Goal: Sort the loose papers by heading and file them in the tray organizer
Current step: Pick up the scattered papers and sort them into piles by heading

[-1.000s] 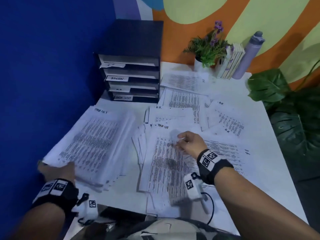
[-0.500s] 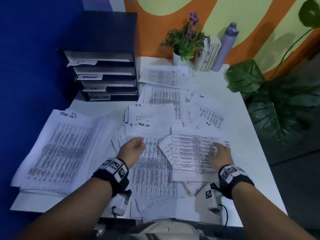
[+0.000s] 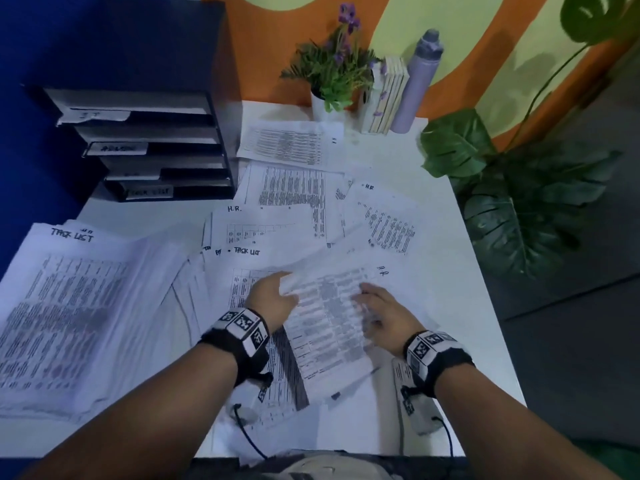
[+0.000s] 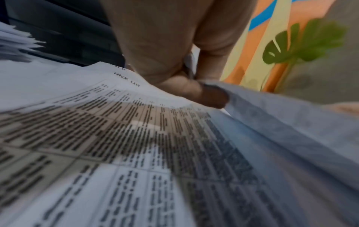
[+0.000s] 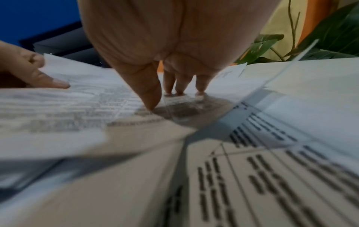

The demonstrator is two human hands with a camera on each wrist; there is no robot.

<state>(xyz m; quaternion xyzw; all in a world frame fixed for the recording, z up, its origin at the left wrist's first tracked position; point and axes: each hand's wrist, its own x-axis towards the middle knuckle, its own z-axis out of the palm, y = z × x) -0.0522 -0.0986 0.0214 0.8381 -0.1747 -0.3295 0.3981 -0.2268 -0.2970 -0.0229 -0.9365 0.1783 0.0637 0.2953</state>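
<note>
A printed sheet [image 3: 329, 317] lies on top of the loose papers [image 3: 287, 188] in the middle of the white table [image 3: 464, 306]. My left hand [image 3: 285, 289] pinches the sheet's left edge and lifts it a little; the left wrist view shows my left hand [image 4: 202, 86] closed on that edge above a TASK LIST page [image 4: 116, 122]. My right hand [image 3: 367, 299] rests on the sheet, and its straight fingertips [image 5: 153, 104] press the paper. A thick TASK LIST stack [image 3: 62, 306] lies at the left. The dark tray organizer [image 3: 228, 140] stands at the back left.
At the back of the table stand a potted plant [image 3: 332, 71], a few books [image 3: 388, 95] and a lilac bottle [image 3: 419, 81]. Big green leaves [image 3: 519, 202] hang beside the table's right edge. A blue wall [image 3: 69, 36] closes the left side. A pen [image 3: 346, 389] lies near the front edge.
My left hand left the TASK LIST stack, crossed to the middle and took hold of the sheet's left edge. My right hand slid left on the sheet, which turned and shifted left.
</note>
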